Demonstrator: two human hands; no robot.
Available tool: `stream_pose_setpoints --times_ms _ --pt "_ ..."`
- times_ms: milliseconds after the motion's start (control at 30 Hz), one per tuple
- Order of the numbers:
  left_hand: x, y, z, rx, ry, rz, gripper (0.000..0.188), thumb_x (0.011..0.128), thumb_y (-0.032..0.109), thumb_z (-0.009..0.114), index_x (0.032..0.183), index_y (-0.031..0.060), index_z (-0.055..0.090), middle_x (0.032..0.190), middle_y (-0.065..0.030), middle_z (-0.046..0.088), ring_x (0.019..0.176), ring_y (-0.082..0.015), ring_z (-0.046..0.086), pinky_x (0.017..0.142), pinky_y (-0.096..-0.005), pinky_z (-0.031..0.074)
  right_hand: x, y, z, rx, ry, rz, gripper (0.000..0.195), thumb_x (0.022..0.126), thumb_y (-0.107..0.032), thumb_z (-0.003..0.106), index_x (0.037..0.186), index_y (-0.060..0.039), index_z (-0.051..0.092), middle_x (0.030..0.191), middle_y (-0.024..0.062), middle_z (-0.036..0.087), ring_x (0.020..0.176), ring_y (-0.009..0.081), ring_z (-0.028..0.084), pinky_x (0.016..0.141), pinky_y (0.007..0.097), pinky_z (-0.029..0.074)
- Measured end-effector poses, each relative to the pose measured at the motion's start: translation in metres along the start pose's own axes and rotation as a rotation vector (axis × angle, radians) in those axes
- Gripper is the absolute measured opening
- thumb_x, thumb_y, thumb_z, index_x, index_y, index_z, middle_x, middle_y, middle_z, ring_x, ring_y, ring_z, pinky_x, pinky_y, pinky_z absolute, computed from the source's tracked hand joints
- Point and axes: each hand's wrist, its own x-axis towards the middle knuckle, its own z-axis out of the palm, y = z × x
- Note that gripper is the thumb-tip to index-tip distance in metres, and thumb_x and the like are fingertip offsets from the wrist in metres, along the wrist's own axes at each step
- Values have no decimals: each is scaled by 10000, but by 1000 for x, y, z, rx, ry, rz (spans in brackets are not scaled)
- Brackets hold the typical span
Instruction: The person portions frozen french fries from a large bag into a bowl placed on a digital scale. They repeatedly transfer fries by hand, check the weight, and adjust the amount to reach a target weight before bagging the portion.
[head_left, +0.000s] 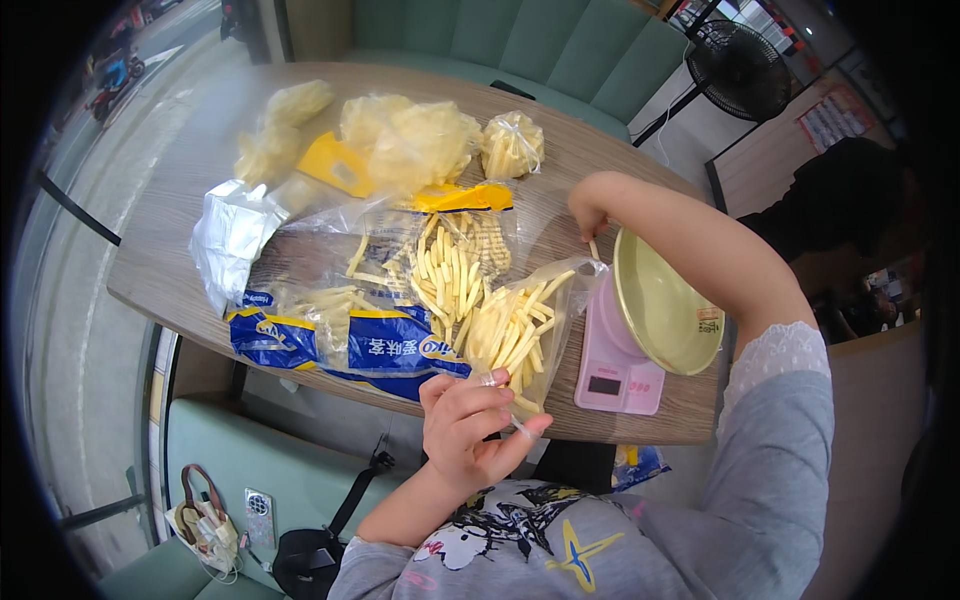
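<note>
My left hand (480, 424) pinches the edge of a clear plastic bag of pale french fries (517, 334) at the table's near edge. Past the bowl, my right hand (592, 206) is bent down with its fingertips at a single fry (594, 250); the forearm passes over the bowl. A yellow-green bowl (660, 300) sits tilted on a pink kitchen scale (619, 390). Left of the held bag lies a printed plastic fry package (397, 341), opened, with loose fries (446, 274) spilling from it.
Filled clear bags (405, 139) and a small tied bag of fries (513, 146) stand on the table's far side. A silvery plastic bag (236, 236) lies left. A black fan (739, 71) stands beyond the table, and a dark-clothed person (840, 195) is at the right.
</note>
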Motion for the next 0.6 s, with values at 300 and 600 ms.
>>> stream_pose_setpoints --times_ms 300,600 --pt "3 -3 -3 -11 -38 2 518 723 142 935 1041 125 526 1038 -76 688 991 -238 684 867 -396 410 -217 -39 -13 397 932 -442 200 863 -259 703 888 -62 717 739 91 699 720 290 680 663 410 541" --pt "4 -1 4 -27 46 -48 505 701 81 931 1041 90 558 1023 -99 719 944 -242 690 856 -352 436 -217 -108 84 -256 1410 -671 138 836 -198 666 770 -104 590 705 19 619 734 211 650 731 355 495"
